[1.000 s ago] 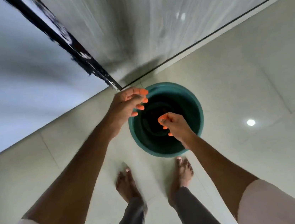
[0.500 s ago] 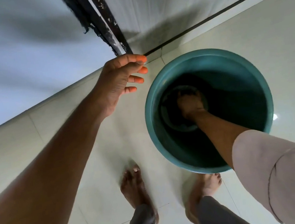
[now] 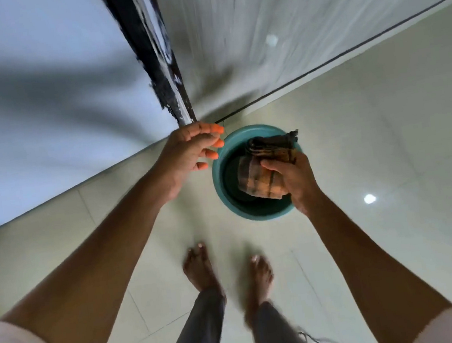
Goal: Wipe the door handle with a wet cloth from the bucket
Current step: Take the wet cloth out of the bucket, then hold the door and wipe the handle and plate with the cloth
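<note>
Pale glossy floor tiles (image 3: 384, 129) run up to a light wall on the left and a streaked grey panel (image 3: 272, 23) on the right that may be the door, with a dark vertical strip (image 3: 147, 52) between them, its paint chipped. On the floor just ahead of the person's bare feet (image 3: 202, 268) stands a teal bucket (image 3: 222, 188). The right hand (image 3: 295, 180) is clenched around a folded brown striped cloth (image 3: 265, 178), held above the bucket's mouth, one dark end hanging over the far rim. The left hand (image 3: 188, 153) hovers beside the bucket's left rim with fingers loosely spread, holding nothing. By my reading the cloth is fetched, so the first step is done; wringing it, if needed, and the wiping itself are left. The door handle lies outside the view, so where it sits cannot be told. The bucket's inside is dark and partly covered by the cloth, and I cannot tell whether it holds water or whether the cloth drips. The walls are smeared by motion blur.
</note>
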